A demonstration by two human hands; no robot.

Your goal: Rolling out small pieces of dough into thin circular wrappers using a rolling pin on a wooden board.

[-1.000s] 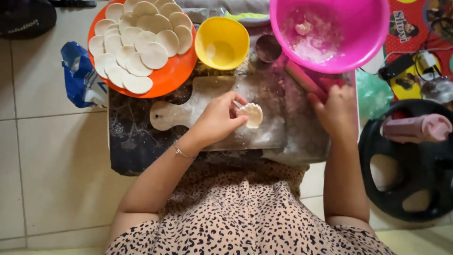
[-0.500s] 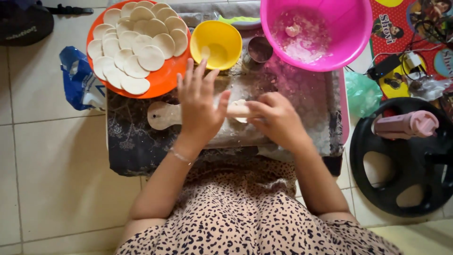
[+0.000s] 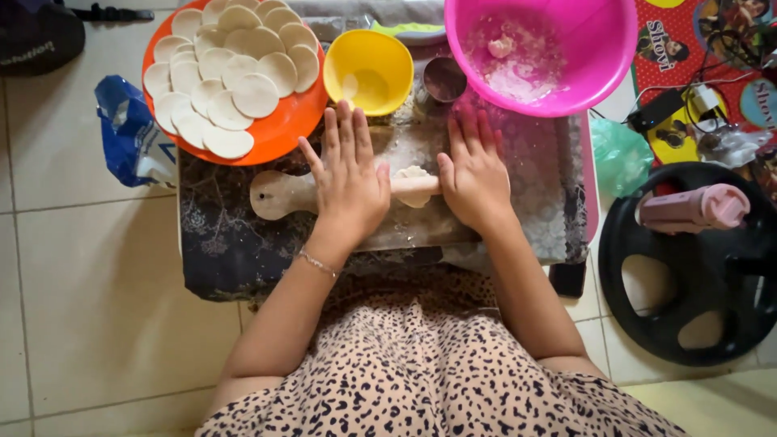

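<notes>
Dough (image 3: 414,173) is pinned under the pin (image 3: 413,186) near the board's (image 3: 279,194) middle, only a small edge showing between the hands. Left hand (image 3: 350,182) and right hand (image 3: 473,174) are laid flat on the pin, fingers spread, palms pressing, nothing clenched. Risks, as judged: uneven palm load could give a lopsided or torn disc; too little flour and the dough may be wrapped onto the pin. The yellow bowl (image 3: 368,69) and small cup (image 3: 443,78) sit just past the fingertips at the board's far edge and could be knocked on a long forward stroke. The orange plate (image 3: 291,129) of finished discs (image 3: 235,73) overhangs the far left corner, the pink bowl (image 3: 566,89) the far right; either could be nudged.
</notes>
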